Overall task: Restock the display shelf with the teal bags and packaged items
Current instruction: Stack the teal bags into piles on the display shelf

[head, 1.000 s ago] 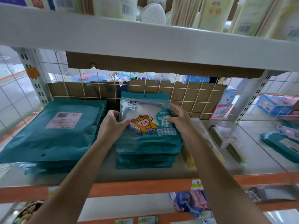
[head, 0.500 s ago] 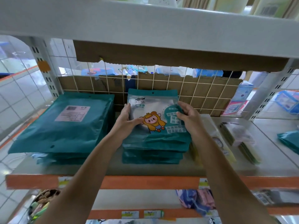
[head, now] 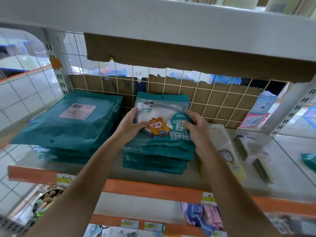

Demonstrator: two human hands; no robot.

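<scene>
Teal plastic top bag (head: 163, 102), printed with a cartoon figure and a clear window, lies flat on the middle stack (head: 153, 162) of matching teal bags on the shelf (head: 290, 162). The left hand (head: 131, 124) holds the bag's left edge, fingers along the side and thumb across the front. The right hand (head: 196, 127) grips the right edge, fingers curled over the printed panel and thumb on the face. The bag's far end sits close to the wire grid (head: 213, 103) at the back of the shelf, with torn cardboard (head: 230, 98) behind the wires. The left stack (head: 68, 127) of larger teal bags lies just beside the middle stack, a pale label on its top bag; how many it holds I cannot tell. To the right of the middle stack, partly under the right forearm, lie clear packs (head: 228, 151) with a yellow card inside. Further right there's a flat pile of thin packs (head: 253, 151), contents blurred. A teal bag corner (head: 309, 159) shows at the far right edge. Pink and blue boxes (head: 256, 117) lean against the grid at back right. Below the orange front rail (head: 153, 187), the lower shelf holds pink and blue packets (head: 205, 217), and a basket (head: 47, 197) of small items shows at lower left.
</scene>
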